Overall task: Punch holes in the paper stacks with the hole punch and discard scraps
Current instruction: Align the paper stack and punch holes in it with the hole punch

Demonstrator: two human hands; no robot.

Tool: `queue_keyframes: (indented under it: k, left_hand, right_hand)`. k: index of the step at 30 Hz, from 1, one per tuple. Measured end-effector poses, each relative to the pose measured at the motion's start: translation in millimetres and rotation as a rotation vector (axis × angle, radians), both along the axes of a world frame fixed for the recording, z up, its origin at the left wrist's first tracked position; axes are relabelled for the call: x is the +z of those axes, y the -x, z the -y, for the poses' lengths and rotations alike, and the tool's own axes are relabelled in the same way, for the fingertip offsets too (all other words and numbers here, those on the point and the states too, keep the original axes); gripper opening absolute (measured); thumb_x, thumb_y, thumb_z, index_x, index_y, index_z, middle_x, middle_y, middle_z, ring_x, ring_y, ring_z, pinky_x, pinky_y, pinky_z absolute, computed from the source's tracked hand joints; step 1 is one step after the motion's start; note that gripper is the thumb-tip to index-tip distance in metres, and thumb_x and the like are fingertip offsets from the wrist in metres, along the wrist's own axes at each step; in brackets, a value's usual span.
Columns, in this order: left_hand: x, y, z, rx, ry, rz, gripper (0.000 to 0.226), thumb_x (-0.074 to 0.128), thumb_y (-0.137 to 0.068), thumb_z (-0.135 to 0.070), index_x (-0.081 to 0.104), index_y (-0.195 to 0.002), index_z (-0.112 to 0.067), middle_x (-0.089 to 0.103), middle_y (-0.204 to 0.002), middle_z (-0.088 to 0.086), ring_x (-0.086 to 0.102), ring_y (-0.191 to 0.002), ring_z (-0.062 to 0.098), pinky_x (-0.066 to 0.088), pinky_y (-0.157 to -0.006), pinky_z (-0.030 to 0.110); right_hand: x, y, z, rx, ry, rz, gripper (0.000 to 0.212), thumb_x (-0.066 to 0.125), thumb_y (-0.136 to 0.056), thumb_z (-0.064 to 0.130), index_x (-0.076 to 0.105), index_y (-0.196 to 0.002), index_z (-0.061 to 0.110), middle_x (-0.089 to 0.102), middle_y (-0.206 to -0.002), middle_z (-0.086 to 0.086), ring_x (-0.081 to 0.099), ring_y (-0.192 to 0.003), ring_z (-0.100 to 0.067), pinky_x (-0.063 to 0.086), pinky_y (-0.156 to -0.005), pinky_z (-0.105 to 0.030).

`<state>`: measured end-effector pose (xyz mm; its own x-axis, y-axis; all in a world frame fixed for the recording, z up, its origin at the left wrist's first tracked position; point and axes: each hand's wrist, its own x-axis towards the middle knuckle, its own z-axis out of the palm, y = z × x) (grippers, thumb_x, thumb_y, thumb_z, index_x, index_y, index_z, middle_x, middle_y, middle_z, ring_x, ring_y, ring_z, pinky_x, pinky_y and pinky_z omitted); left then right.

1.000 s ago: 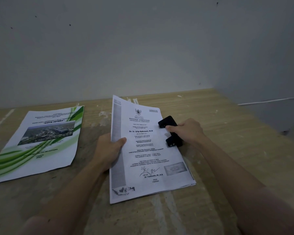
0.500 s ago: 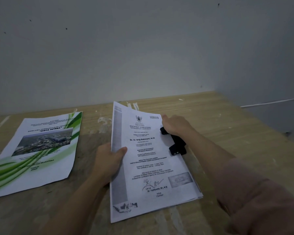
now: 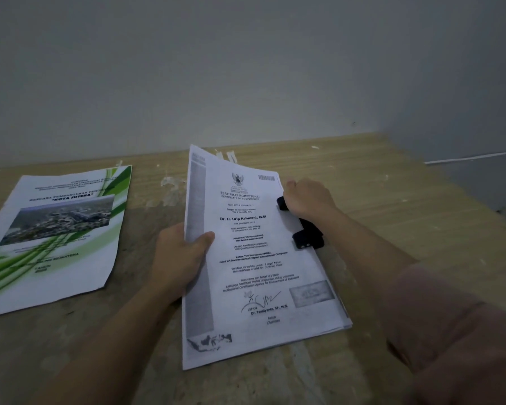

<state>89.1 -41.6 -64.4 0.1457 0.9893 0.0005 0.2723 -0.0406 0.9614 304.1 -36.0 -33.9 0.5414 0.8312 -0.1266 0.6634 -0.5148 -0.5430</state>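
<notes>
A stack of white printed certificate pages point(image 3: 254, 267) lies tilted on the wooden table, its left edge lifted. My left hand point(image 3: 178, 258) grips that left edge, thumb on top of the top page. A black hole punch point(image 3: 306, 235) sits on the stack's right edge, with the paper slid into it. My right hand point(image 3: 307, 198) is closed in a fist pressing down on the punch's far end, hiding that part of it.
A second stack with a green-striped cover and a city photo point(image 3: 56, 232) lies flat to the left. The wooden table point(image 3: 392, 217) meets a grey wall at the back and drops off at its right edge. Small white scraps point(image 3: 230, 155) lie near the wall.
My right hand has shifted from the punch's middle to its far end and closed into a fist on it. The view has tilted slightly; the left hand keeps its hold.
</notes>
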Motion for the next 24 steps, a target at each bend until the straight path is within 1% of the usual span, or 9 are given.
queue_keyframes:
  k: [3,5,8,12,14,16,19,21,24]
  left_hand:
    - [0.4,-0.6,0.8,-0.003,0.011,0.035,0.006,0.063,-0.084,-0.009,0.062,-0.089,-0.012,0.065,-0.075,-0.004,0.064,-0.049,-0.003,0.049,-0.042,0.012]
    - [0.3,-0.1,0.9,-0.007,0.008,0.035,0.005,0.062,-0.084,-0.01,0.062,-0.087,-0.014,0.066,-0.075,-0.004,0.064,-0.049,-0.003,0.048,-0.042,0.011]
    - [-0.3,0.8,0.5,-0.014,-0.001,0.021,0.01,0.062,-0.085,-0.012,0.06,-0.079,-0.02,0.067,-0.077,-0.002,0.065,-0.051,0.0,0.05,-0.044,0.012]
    - [-1.8,0.9,-0.5,-0.008,0.013,0.045,0.003,0.062,-0.085,-0.012,0.063,-0.086,-0.015,0.067,-0.078,-0.004,0.066,-0.054,0.001,0.05,-0.045,0.013]
    - [-2.1,0.8,-0.1,-0.015,0.009,0.051,0.008,0.062,-0.085,-0.012,0.061,-0.082,-0.019,0.066,-0.077,-0.005,0.065,-0.053,-0.003,0.048,-0.043,0.01]
    - [-2.4,1.4,-0.1,-0.025,0.008,0.045,0.006,0.061,-0.085,-0.013,0.06,-0.084,-0.019,0.066,-0.078,-0.006,0.065,-0.052,-0.004,0.047,-0.042,0.009]
    - [-2.0,1.3,-0.1,-0.022,0.021,0.028,0.006,0.061,-0.085,-0.015,0.062,-0.091,-0.017,0.067,-0.08,-0.006,0.068,-0.057,0.003,0.049,-0.044,0.011]
    - [-1.7,1.3,-0.7,-0.023,0.025,0.015,0.013,0.061,-0.086,-0.015,0.062,-0.098,-0.012,0.067,-0.082,-0.004,0.067,-0.067,0.009,0.052,-0.046,0.013]
    - [2.5,1.0,1.9,-0.017,0.016,-0.003,0.015,0.061,-0.086,-0.013,0.063,-0.099,-0.009,0.066,-0.079,-0.001,0.065,-0.071,0.013,0.054,-0.052,0.022]
  right_hand:
    - [-2.6,-0.2,2.6,0.001,0.025,0.066,0.039,0.026,-0.096,0.019,0.054,-0.117,0.001,0.053,-0.128,-0.021,0.045,-0.12,-0.038,0.033,-0.102,-0.042]
    - [-3.8,-0.2,0.5,0.001,0.052,0.096,0.039,0.027,-0.096,0.022,0.054,-0.117,0.003,0.051,-0.129,-0.022,0.043,-0.121,-0.038,0.034,-0.102,-0.043]
    - [-4.3,-2.5,-0.3,-0.004,0.084,0.113,0.039,0.028,-0.095,0.024,0.053,-0.12,0.005,0.048,-0.132,-0.022,0.041,-0.123,-0.038,0.033,-0.102,-0.044]
    - [-9.4,-9.6,-1.8,-0.019,0.121,0.145,0.039,0.026,-0.094,0.026,0.051,-0.12,0.013,0.044,-0.134,-0.017,0.032,-0.126,-0.036,0.024,-0.102,-0.05]
    - [-12.5,-12.1,-4.2,-0.034,0.116,0.136,0.039,0.024,-0.094,0.028,0.05,-0.119,0.013,0.045,-0.132,-0.017,0.032,-0.125,-0.035,0.023,-0.1,-0.05]
    - [-16.2,-12.2,-4.4,-0.044,0.088,0.141,0.039,0.023,-0.094,0.03,0.049,-0.118,0.013,0.045,-0.132,-0.016,0.032,-0.124,-0.033,0.023,-0.099,-0.048]
    - [-23.4,-9.8,-0.5,-0.064,0.043,0.182,0.039,0.021,-0.096,0.032,0.045,-0.119,0.013,0.041,-0.134,-0.013,0.031,-0.124,-0.03,0.023,-0.099,-0.044]
    - [-24.4,-8.4,-0.2,-0.068,0.032,0.188,0.04,0.02,-0.097,0.034,0.043,-0.121,0.012,0.038,-0.135,-0.012,0.029,-0.125,-0.029,0.021,-0.1,-0.043]
    - [-21.6,-7.0,0.7,-0.074,0.024,0.177,0.042,0.021,-0.097,0.034,0.042,-0.124,0.011,0.037,-0.136,-0.012,0.028,-0.127,-0.029,0.021,-0.101,-0.044]
